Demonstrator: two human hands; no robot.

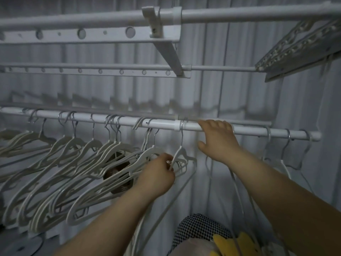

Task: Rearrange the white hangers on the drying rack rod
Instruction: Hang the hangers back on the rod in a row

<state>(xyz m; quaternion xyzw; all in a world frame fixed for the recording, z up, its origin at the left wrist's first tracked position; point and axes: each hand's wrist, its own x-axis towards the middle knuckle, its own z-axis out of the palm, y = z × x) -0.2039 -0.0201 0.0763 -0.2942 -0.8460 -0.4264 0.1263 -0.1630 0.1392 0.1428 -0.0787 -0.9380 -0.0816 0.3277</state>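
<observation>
A white rod (pixel 162 124) of the drying rack runs across the middle of the view. Several white hangers (pixel 60 174) hang from it in bunches on the left. One white hanger (pixel 181 154) hangs by its hook just right of the rod's joint. My left hand (pixel 158 174) is closed on this hanger's shoulder, below the rod. My right hand (pixel 217 139) rests on the rod to the right of that hook, fingers curled over the top. Three more hangers (pixel 285 150) hang near the rod's right end, partly hidden by my right arm.
Higher rack bars with holes (pixel 88 36) and a second thin rod (pixel 110 68) cross above. A clip frame (pixel 299 45) hangs at the upper right. White curtains fill the background. A round brown object (pixel 118 172) sits behind the hangers. Checked fabric and something yellow (pixel 234 239) lie below.
</observation>
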